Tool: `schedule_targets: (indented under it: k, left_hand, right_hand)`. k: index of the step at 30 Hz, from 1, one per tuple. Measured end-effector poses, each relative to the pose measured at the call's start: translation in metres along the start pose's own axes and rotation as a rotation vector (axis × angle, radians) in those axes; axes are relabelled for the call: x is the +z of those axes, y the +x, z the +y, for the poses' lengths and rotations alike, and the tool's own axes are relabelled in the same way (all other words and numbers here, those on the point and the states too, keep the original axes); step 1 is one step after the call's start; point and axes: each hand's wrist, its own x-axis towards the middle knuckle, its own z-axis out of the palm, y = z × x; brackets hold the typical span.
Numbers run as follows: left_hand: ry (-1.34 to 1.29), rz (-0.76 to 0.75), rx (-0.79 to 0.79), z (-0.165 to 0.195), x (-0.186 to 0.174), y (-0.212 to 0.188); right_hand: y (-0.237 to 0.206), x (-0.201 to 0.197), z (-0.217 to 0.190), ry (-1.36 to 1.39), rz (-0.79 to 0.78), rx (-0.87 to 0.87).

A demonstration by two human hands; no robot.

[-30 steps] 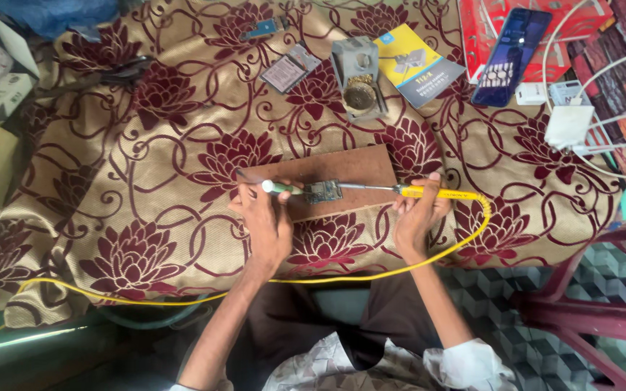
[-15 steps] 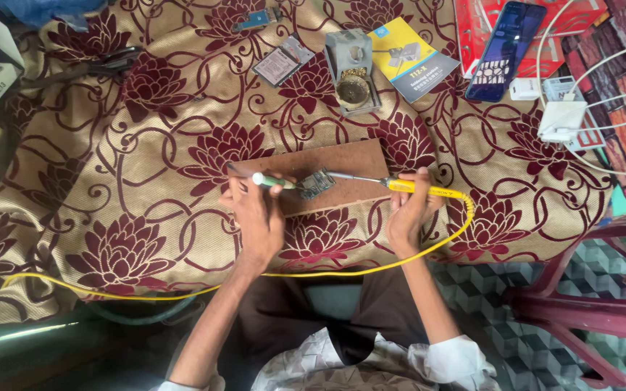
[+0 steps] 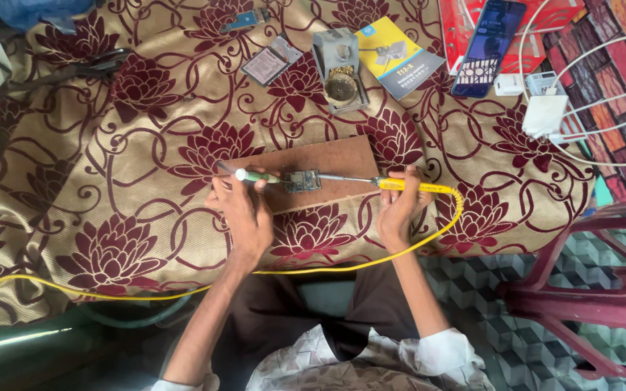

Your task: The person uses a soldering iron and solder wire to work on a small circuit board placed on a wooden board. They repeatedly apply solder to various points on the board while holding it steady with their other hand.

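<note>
A gold cloth [image 3: 110, 145] patterned with dark red flowers covers the worktop and fills most of the head view. At about 4 o'clock a dark red plastic chair [image 3: 588, 289] stands on the patterned floor. Near the middle lies a brown wooden board [image 3: 327, 163]. A yellow cord [image 3: 291, 269] runs from 9 o'clock along the cloth's near edge and loops up at 3 o'clock of the board into the yellow handle of a soldering iron [image 3: 407, 185].

The right hand [image 3: 398, 210] has its grip clenched around that handle, and the iron's metal shaft points toward 9 o'clock, its tip meeting a small circuit board [image 3: 302, 180] that rests on the wooden board. The left hand [image 3: 244, 210], at 8 o'clock of the wooden board, is grasping a thin green-handled tool [image 3: 255, 176] whose end touches the circuit board from the other side.

At 12 o'clock sits a grey tip-cleaner stand [image 3: 338, 69] with brass wool, a yellow and blue booklet [image 3: 400, 58] just beside it. At 1 o'clock lies a dark phone [image 3: 488, 43], and at 2 o'clock a white charger [image 3: 545, 114] with white cables.
</note>
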Motion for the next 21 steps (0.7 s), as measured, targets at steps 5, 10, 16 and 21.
schedule_targets:
  k: [5, 10, 16, 21]
  left_hand:
    - [-0.029, -0.022, -0.006, -0.0005, -0.0008, 0.0004]
    - [-0.021, -0.003, 0.001, 0.0009, 0.0005, 0.0017]
    - [-0.025, -0.012, -0.020, -0.0002, 0.0015, 0.0018]
    - [-0.024, -0.018, -0.025, -0.0001, 0.0014, 0.0031]
  right_hand:
    - [-0.0005, 0.0016, -0.0014, -0.023, -0.010, -0.003]
    - [-0.0007, 0.0030, -0.0051, 0.015, 0.085, 0.075]
    - [0.0006, -0.0009, -0.0056, 0.045, 0.058, 0.007]
    - [0.0000, -0.0028, -0.0029, 0.003, 0.119, 0.058]
